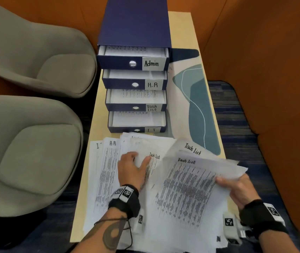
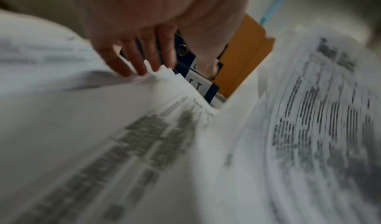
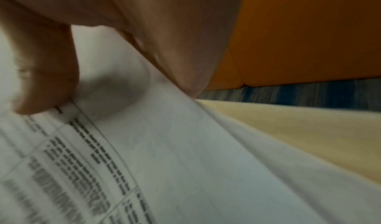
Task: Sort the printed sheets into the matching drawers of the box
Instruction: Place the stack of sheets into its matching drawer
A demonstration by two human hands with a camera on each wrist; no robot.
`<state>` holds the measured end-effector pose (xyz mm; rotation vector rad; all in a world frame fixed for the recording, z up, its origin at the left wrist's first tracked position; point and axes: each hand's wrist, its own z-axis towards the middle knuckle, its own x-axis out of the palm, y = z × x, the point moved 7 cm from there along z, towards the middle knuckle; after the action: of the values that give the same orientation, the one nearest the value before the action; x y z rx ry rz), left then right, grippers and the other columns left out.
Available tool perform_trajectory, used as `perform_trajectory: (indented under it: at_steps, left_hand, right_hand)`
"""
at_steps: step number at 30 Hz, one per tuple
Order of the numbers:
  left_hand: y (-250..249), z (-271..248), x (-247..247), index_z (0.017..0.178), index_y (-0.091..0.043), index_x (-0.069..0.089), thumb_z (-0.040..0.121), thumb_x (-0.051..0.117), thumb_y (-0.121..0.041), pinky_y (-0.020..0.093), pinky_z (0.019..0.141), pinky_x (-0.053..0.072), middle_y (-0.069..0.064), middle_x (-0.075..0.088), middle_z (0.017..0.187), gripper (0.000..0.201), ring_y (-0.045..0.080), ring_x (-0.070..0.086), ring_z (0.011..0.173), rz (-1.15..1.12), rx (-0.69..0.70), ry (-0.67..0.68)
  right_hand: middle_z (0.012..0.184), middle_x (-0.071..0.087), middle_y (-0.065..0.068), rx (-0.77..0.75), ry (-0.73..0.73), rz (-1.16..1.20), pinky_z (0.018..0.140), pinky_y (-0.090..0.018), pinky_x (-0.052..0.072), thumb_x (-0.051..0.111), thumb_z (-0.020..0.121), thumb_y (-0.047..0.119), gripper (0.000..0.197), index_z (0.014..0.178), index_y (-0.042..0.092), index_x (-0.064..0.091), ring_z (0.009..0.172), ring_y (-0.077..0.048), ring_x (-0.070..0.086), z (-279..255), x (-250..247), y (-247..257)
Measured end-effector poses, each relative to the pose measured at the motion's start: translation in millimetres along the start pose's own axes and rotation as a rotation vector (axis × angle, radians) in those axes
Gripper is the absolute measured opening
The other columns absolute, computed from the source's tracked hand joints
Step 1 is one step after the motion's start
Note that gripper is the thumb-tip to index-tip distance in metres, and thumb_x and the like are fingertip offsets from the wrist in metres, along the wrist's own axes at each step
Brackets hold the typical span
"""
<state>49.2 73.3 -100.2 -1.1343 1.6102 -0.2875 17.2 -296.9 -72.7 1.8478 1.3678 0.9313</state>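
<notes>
partly sorted, i judge: all four drawers of the box stand open with sheets inside, many printed sheets remain fanned on the table; my left hand presses flat on them, my right hand pinches two task list sheets.

Four handwritten white labels on the blue box's drawers read, top to bottom: "Admin", "H.R", "Task List", "IT". Sheets fanned on the desk carry handwritten headings: "H-R" and three "Task List" headings. Their printed body text is too blurred to read.
</notes>
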Motion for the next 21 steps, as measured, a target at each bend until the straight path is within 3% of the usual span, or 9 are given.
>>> perform_trajectory:
  at_steps: [3, 6, 8, 9, 10, 12, 16, 18, 21]
  left_hand:
    - [10, 14, 4, 0.134, -0.021, 0.047, 0.078, 0.085, -0.047, 0.044, 0.101, 0.047, 0.001, 0.047, 0.131, 0.073, 0.025, 0.046, 0.122, 0.331, 0.037, 0.010]
    - [19, 26, -3, 0.107, -0.018, 0.061, 0.082, 0.086, -0.036, 0.038, 0.089, 0.052, -0.003, 0.061, 0.108, 0.040, 0.020, 0.060, 0.103, 0.189, -0.033, 0.006]
    - [25, 33, -10, 0.082, -0.017, 0.068, 0.082, 0.087, -0.034, 0.036, 0.080, 0.057, -0.006, 0.065, 0.085, 0.026, 0.018, 0.067, 0.087, 0.150, -0.055, -0.009]
    - [27, 34, -14, 0.077, -0.019, 0.068, 0.081, 0.087, -0.036, 0.037, 0.079, 0.059, -0.005, 0.065, 0.086, 0.026, 0.018, 0.067, 0.085, 0.166, -0.036, -0.034]
    - [30, 34, -17, 0.077, -0.020, 0.067, 0.080, 0.087, -0.039, 0.037, 0.080, 0.059, -0.004, 0.063, 0.094, 0.028, 0.019, 0.065, 0.088, 0.193, -0.018, -0.063]
    - [34, 32, -18, 0.090, -0.021, 0.065, 0.079, 0.084, -0.050, 0.040, 0.090, 0.056, -0.002, 0.056, 0.115, 0.036, 0.020, 0.060, 0.100, 0.225, 0.001, -0.073]
    - [33, 27, -9, 0.135, -0.020, 0.055, 0.080, 0.078, -0.063, 0.046, 0.104, 0.046, 0.002, 0.042, 0.142, 0.074, 0.027, 0.047, 0.129, 0.420, 0.022, 0.066]
    - [28, 29, -8, 0.130, -0.016, 0.059, 0.085, 0.076, -0.058, 0.043, 0.097, 0.051, 0.004, 0.052, 0.135, 0.064, 0.027, 0.054, 0.121, 0.457, 0.045, 0.080]
    - [30, 31, -14, 0.112, -0.014, 0.072, 0.094, 0.069, -0.049, 0.034, 0.076, 0.055, 0.005, 0.072, 0.104, 0.039, 0.025, 0.067, 0.093, 0.316, -0.019, 0.091]
  right_hand:
    - [0.113, 0.072, -0.031, -0.010, -0.027, -0.092, 0.086, -0.063, 0.059, 0.074, 0.069, -0.013, 0.056, 0.123, -0.005, 0.064, 0.106, -0.051, 0.069, -5, -4, 14]
    - [0.109, 0.073, -0.029, -0.062, -0.027, -0.181, 0.079, -0.053, 0.064, 0.078, 0.065, -0.012, 0.055, 0.118, -0.005, 0.064, 0.100, -0.046, 0.072, -5, -11, 28]
    - [0.103, 0.074, -0.028, -0.098, -0.004, -0.264, 0.074, -0.045, 0.065, 0.091, 0.060, 0.004, 0.058, 0.111, -0.008, 0.066, 0.093, -0.040, 0.074, -5, -18, 36]
    - [0.098, 0.075, -0.029, -0.119, 0.021, -0.321, 0.070, -0.039, 0.064, 0.097, 0.055, 0.015, 0.063, 0.105, -0.011, 0.069, 0.087, -0.036, 0.074, -5, -21, 40]
    - [0.094, 0.073, -0.032, -0.135, 0.046, -0.369, 0.065, -0.034, 0.062, 0.095, 0.055, 0.018, 0.060, 0.098, -0.015, 0.070, 0.080, -0.033, 0.074, -6, -20, 45]
    - [0.089, 0.070, -0.038, -0.160, 0.105, -0.379, 0.059, -0.030, 0.058, 0.080, 0.064, 0.003, 0.036, 0.089, -0.019, 0.070, 0.070, -0.031, 0.071, -10, -12, 57]
    - [0.089, 0.073, -0.031, -0.219, 0.191, -0.401, 0.063, -0.029, 0.059, 0.072, 0.068, -0.007, 0.022, 0.089, -0.014, 0.072, 0.074, -0.030, 0.072, -6, 3, 64]
    - [0.094, 0.076, -0.024, -0.233, 0.169, -0.400, 0.068, -0.030, 0.061, 0.073, 0.067, -0.007, 0.031, 0.098, -0.012, 0.070, 0.082, -0.027, 0.075, 1, 9, 62]
    - [0.092, 0.079, -0.015, -0.224, 0.152, -0.336, 0.067, -0.025, 0.060, 0.074, 0.065, -0.007, 0.038, 0.103, -0.009, 0.069, 0.081, -0.020, 0.076, 7, 26, 56]
